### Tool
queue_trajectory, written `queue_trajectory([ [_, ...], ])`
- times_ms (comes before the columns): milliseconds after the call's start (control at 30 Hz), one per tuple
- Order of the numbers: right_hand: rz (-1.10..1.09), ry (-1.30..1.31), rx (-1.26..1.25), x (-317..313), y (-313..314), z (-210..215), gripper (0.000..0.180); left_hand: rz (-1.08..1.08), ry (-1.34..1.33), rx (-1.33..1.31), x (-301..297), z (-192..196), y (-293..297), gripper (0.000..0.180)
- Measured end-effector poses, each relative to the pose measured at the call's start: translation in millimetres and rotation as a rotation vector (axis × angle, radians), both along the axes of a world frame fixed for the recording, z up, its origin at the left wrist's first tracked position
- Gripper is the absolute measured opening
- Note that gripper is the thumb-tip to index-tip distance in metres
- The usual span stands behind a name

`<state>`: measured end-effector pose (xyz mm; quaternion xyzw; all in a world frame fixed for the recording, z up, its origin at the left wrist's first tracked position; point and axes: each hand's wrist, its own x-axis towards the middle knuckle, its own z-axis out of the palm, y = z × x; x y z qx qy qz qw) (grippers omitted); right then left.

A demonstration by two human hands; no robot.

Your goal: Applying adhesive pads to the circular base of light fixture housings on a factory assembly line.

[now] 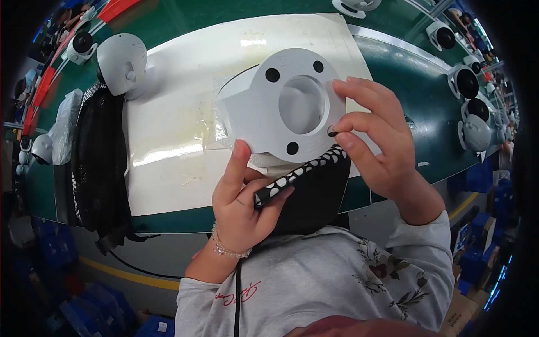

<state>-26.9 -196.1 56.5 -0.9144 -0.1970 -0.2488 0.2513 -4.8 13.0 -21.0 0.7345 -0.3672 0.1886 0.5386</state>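
Note:
A white security camera (247,112) is tipped so its round base faces up, with a wide hole in the middle. Three round black foot pads (272,74) are stuck on the base. My left hand (238,205) has its thumb against the base's near left edge, while its fingers grip a curled sheet of pads (292,177), black with white circular gaps. At the base's right lower edge, my right hand (376,132) pinches a small black foot pad (332,133) between thumb and index finger. The other fingers rest along the base's right side.
A white mat (168,140) with clear tape strips covers part of the green table (398,95). Another white camera (122,64) stands at the left, beside a black mesh bag (101,146). More white cameras (465,83) line the right side. Blue bins (95,309) sit below.

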Motion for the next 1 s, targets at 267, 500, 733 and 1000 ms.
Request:
queue_trajectory([
  [267,-0.082,-0.154,-0.348,-14,6,3,0.015,-0.001,0.007,0.077,-2,1,2,0.033],
  [500,-0.081,-0.176,-0.501,-22,11,5,0.022,0.034,-0.035,0.039,0,-1,1,0.027],
  [733,-0.003,-0.036,-0.392,10,-8,37,0.024,0.050,-0.041,0.060,-1,-3,2,0.027],
  [1000,0.521,0.042,-0.273,95,-7,46,0.029,-0.083,-0.054,0.068,-8,-7,20,0.025],
])
